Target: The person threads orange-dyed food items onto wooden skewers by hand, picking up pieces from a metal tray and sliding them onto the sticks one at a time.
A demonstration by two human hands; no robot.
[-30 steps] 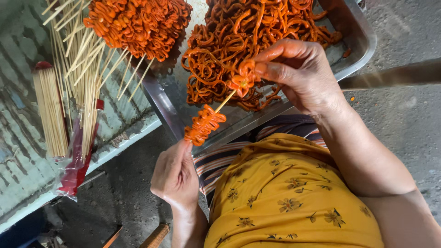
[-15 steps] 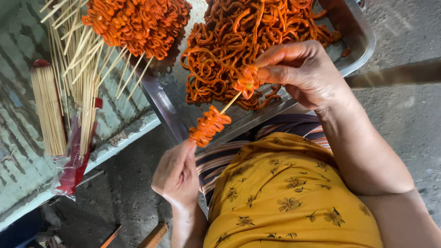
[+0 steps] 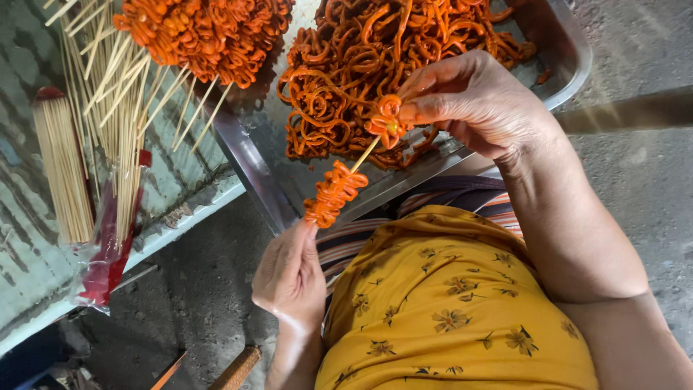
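1. Compared with a moment ago, we see the thin pale wooden skewer (image 3: 366,154) has tipped a little more upright, and the small orange coil (image 3: 385,121) at its tip sits lower on the stick. From this we judge the threading is underway, with another piece being pushed down toward the bunch already on it.
2. Our right hand (image 3: 473,101) is nearly closed, thumb and fingertips pinching that glossy, oily coil onto the skewer's point.
3. Our left hand (image 3: 290,274) is curled around the skewer's lower end, just under the bunched orange strands (image 3: 332,193) packed tightly like a ruffled spring.
4. The skewer hangs over the near edge of the shallow grey metal tray (image 3: 245,155), above our lap and yellow flowered cloth (image 3: 447,310).
5. In the tray lies a tangled heap of orange curly strips (image 3: 346,65), soft and slick.
6. To the left, finished skewers (image 3: 202,32) fan out, and a bundle of bare sticks (image 3: 61,166) lies on the worn green surface.
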